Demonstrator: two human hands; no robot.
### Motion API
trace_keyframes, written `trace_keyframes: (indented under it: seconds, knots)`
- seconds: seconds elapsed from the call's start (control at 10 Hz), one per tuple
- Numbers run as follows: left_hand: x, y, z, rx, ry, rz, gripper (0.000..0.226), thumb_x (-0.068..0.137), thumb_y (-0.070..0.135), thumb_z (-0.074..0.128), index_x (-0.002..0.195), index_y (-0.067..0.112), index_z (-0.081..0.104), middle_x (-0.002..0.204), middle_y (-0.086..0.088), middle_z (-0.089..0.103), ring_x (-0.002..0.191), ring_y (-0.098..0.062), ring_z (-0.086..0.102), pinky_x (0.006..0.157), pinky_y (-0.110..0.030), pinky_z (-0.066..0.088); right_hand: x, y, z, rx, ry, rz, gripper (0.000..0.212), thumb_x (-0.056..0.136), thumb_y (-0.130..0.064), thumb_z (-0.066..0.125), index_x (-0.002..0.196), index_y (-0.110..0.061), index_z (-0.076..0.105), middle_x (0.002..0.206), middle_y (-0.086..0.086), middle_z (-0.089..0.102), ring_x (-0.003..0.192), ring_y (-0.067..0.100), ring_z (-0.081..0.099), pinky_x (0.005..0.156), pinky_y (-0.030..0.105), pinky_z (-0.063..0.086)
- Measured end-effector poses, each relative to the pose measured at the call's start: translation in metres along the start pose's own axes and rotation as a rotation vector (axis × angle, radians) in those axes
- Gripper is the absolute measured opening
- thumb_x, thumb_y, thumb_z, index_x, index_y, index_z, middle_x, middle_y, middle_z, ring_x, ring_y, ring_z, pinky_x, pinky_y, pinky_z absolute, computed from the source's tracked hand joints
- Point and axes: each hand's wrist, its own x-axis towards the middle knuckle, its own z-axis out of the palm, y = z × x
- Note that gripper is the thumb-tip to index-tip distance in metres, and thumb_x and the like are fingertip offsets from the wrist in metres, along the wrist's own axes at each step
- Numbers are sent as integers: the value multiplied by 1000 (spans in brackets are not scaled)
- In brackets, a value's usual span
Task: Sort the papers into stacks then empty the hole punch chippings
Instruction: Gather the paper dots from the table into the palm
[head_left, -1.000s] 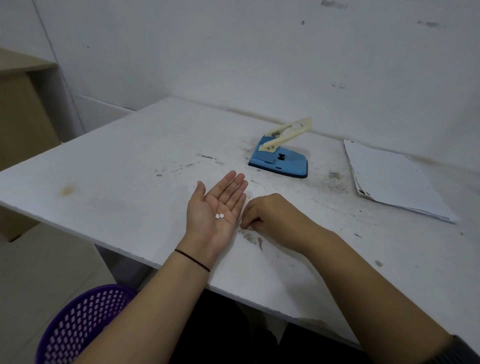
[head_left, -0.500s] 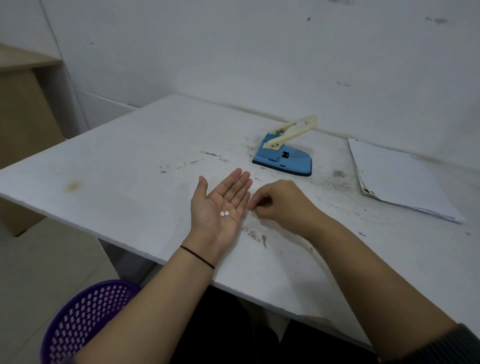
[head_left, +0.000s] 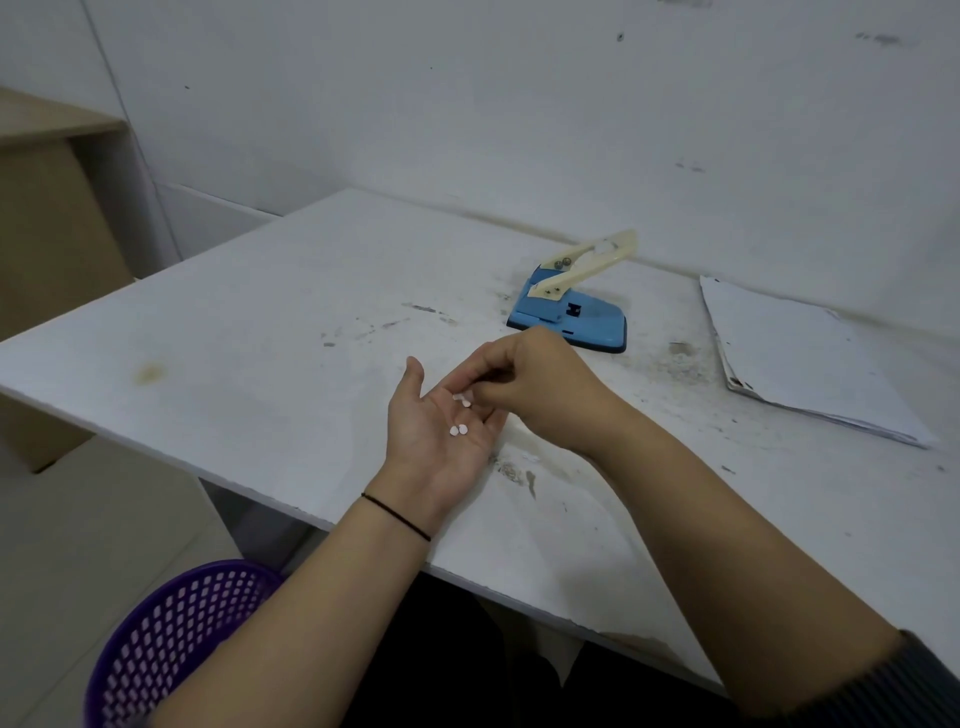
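Observation:
My left hand (head_left: 434, 434) lies palm up on the white table (head_left: 270, 332), cupping small white round chippings (head_left: 458, 429). My right hand (head_left: 540, 387) hovers over its fingers, fingertips pinched on more chippings (head_left: 462, 399) just above the palm. The blue hole punch (head_left: 569, 318) with a cream lever raised stands behind my hands. A stack of white papers (head_left: 800, 358) lies at the right near the wall.
A purple perforated basket (head_left: 171, 644) stands on the floor below the table's front edge, left of my left forearm. Dirty smears and specks mark the tabletop around the punch. A wooden cabinet (head_left: 47, 218) is at far left.
My right hand lifted off the table and moved left over my left palm, bringing more chippings there. The left hand stayed palm up.

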Motion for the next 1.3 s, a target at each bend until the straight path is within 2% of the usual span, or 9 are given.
trace_keyframes:
  seconds: [0.2, 0.3, 0.4, 0.6, 0.7, 0.8, 0.9, 1.1, 1.3]
  knots:
    - [0, 0, 0, -5, 56, 0, 70, 95, 54, 24, 108, -4, 63, 115, -20, 66, 109, -25, 64, 103, -36, 42, -1, 3, 1, -5, -17, 1, 34, 81, 7, 52, 92, -14, 76, 86, 0, 75, 77, 7, 70, 81, 24, 57]
    - [1, -1, 0, -12, 71, 13, 72, 95, 52, 26, 92, -4, 72, 107, -20, 69, 98, -24, 68, 98, -35, 45, 0, 6, 2, -6, -22, -8, 32, 84, 4, 53, 97, -16, 74, 89, -3, 75, 80, 5, 70, 83, 22, 56]
    - [1, -1, -1, -26, 49, 7, 72, 96, 51, 23, 95, -4, 69, 98, -18, 71, 91, -23, 71, 93, -33, 46, 0, 9, 3, 30, 1, 1, 24, 85, -1, 60, 98, -17, 73, 87, -3, 74, 79, 7, 70, 80, 20, 56]
    - [2, 0, 1, -9, 40, -1, 75, 97, 50, 17, 107, -6, 65, 112, -21, 66, 100, -26, 67, 95, -32, 46, -3, 12, 0, 45, 15, -25, 25, 76, 5, 64, 92, -12, 74, 86, 5, 74, 82, 14, 70, 79, 24, 57]
    - [4, 1, 2, 9, 83, 14, 65, 98, 46, 19, 121, -3, 55, 117, -20, 64, 112, -29, 60, 91, -33, 48, -11, 14, -6, 26, 11, -12, 26, 79, 2, 62, 89, -18, 74, 86, -4, 74, 82, 6, 68, 81, 19, 54]
    - [4, 2, 2, 32, 102, 17, 61, 98, 45, 21, 120, 1, 57, 124, -15, 61, 121, -27, 54, 105, -38, 39, -30, 20, -14, -23, -108, 34, 15, 78, -9, 71, 86, -21, 74, 81, -9, 73, 76, 0, 67, 73, 13, 52]
    - [6, 2, -1, 16, 110, 33, 60, 98, 43, 20, 119, 1, 57, 123, -15, 62, 122, -26, 53, 104, -35, 39, -52, 25, -10, -65, -258, 71, 11, 75, -20, 76, 83, -27, 73, 79, -13, 71, 73, -2, 65, 69, 10, 51]
    - [5, 2, -2, 14, 111, 41, 60, 98, 43, 20, 119, 1, 56, 125, -15, 60, 122, -26, 53, 104, -35, 39, -76, 30, 8, -170, -419, -41, 18, 75, -32, 75, 92, -27, 73, 83, -19, 61, 79, -5, 57, 70, 7, 46]
    - [4, 2, -1, 24, 111, 44, 60, 98, 44, 20, 120, 1, 56, 125, -14, 60, 121, -26, 53, 104, -35, 39, -82, 29, 20, -244, -377, -187, 14, 76, -30, 75, 88, -24, 76, 88, -10, 65, 84, 1, 55, 71, 5, 39]
